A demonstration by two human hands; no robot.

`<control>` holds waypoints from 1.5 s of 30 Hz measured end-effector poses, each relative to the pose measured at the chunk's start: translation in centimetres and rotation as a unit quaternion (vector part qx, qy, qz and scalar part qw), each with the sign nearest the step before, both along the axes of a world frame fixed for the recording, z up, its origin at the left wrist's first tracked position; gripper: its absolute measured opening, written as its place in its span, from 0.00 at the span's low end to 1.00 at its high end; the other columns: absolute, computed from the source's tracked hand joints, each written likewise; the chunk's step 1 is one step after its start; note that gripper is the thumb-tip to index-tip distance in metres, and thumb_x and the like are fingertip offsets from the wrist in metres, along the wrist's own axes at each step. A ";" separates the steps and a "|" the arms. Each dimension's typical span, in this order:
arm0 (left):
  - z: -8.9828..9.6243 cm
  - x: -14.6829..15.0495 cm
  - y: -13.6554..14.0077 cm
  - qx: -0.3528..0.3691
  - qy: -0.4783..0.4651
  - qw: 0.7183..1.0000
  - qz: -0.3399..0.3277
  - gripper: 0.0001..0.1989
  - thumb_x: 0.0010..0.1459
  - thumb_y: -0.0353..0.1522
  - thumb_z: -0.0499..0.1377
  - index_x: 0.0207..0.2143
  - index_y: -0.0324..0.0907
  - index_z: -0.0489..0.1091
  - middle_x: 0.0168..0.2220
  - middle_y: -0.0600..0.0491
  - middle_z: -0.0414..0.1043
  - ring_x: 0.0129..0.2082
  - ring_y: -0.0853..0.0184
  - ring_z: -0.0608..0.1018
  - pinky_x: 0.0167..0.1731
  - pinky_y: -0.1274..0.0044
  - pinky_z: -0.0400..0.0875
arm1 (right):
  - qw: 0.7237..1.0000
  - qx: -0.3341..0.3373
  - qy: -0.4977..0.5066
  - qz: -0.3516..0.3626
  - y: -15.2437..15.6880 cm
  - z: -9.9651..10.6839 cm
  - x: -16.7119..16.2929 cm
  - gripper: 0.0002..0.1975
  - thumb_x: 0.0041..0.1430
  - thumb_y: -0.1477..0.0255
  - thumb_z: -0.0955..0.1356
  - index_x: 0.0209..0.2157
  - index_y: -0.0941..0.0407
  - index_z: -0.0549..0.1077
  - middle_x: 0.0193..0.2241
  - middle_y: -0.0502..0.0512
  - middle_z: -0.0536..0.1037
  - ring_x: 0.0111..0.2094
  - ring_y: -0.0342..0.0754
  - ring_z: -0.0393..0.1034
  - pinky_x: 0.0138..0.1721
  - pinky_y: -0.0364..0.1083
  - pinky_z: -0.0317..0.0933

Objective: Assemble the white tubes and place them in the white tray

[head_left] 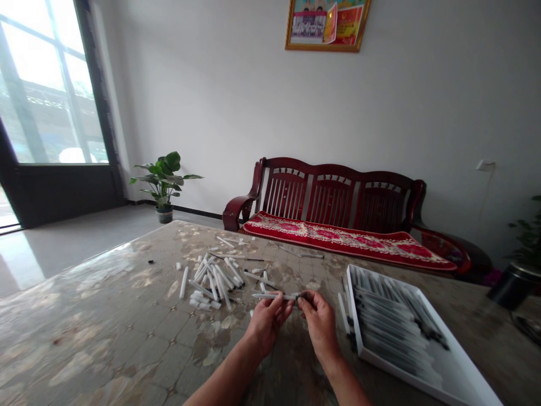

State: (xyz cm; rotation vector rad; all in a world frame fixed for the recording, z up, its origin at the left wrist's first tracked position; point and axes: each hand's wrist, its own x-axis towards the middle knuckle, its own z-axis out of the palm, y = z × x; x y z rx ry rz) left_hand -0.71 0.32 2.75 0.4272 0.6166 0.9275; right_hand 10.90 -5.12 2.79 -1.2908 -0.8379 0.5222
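A slim, pale pen (pixel 265 296) lies level between my two hands, its tip pointing left. My left hand (pixel 270 318) pinches its barrel between thumb and fingers. At its dark right end, my right hand (pixel 316 312) is closed with thumb and forefinger together. Beyond my left hand is a heap of white pen barrels (pixel 215 279), with several short white caps (pixel 200 301) at its near edge. To the right stands a white box (pixel 426 380) holding many clear pens with black ends (pixel 393 327). A few pens (pixel 343 313) lie against the box's left side.
The patterned tabletop (pixel 139 338) carries a small black piece (pixel 151 261) at left and thin refills (pixel 249 259) behind the heap. Past the table stands a wooden bench (pixel 329 194) with a red cover. A dark pot (pixel 513 285) is at far right, a potted plant (pixel 164 175) at back left.
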 end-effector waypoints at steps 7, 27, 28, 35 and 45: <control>-0.5 0.1 0.0 -0.013 -0.010 1.000 0.002 0.06 0.58 0.22 0.62 0.29 0.37 0.70 0.27 0.49 0.79 0.28 0.69 0.83 0.31 0.82 0.79 | 1.000 -0.002 -0.026 -0.008 0.2 -0.6 0.1 0.14 0.47 0.59 0.72 0.29 0.56 0.76 0.27 0.55 0.80 0.30 0.52 0.73 0.29 0.45 0.65; -1.1 -0.1 -0.6 0.123 0.012 0.992 -0.005 0.22 0.38 0.36 0.77 0.31 0.37 0.71 0.27 0.49 0.80 0.27 0.65 0.82 0.28 0.79 0.78 | 0.936 -0.052 -0.341 -0.067 -0.4 -1.1 0.4 0.23 0.65 0.52 0.57 0.23 0.50 0.68 0.22 0.53 0.74 0.24 0.50 0.67 0.28 0.47 0.57; -1.1 -0.1 -0.7 0.132 0.016 0.991 -0.006 0.23 0.36 0.37 0.77 0.31 0.37 0.71 0.27 0.49 0.80 0.27 0.65 0.82 0.28 0.78 0.77 | 0.941 -0.066 -0.326 -0.059 -0.3 -1.2 0.5 0.24 0.65 0.51 0.57 0.22 0.50 0.68 0.20 0.53 0.73 0.23 0.50 0.66 0.27 0.47 0.56; -1.0 -0.2 -0.3 0.139 0.040 0.989 -0.012 0.22 0.37 0.37 0.76 0.30 0.38 0.71 0.25 0.51 0.79 0.27 0.65 0.82 0.28 0.78 0.76 | 0.975 -0.093 -0.202 0.009 -0.6 -1.3 0.8 0.27 0.63 0.48 0.57 0.22 0.51 0.69 0.17 0.52 0.71 0.21 0.50 0.66 0.23 0.47 0.55; -1.1 -0.1 -0.5 0.150 0.047 0.987 -0.024 0.22 0.37 0.38 0.76 0.30 0.38 0.72 0.23 0.52 0.78 0.24 0.67 0.80 0.25 0.79 0.75 | 0.968 -0.084 -0.237 0.002 -0.7 -0.8 0.7 0.25 0.63 0.52 0.59 0.19 0.52 0.67 0.15 0.48 0.67 0.19 0.47 0.62 0.22 0.45 0.52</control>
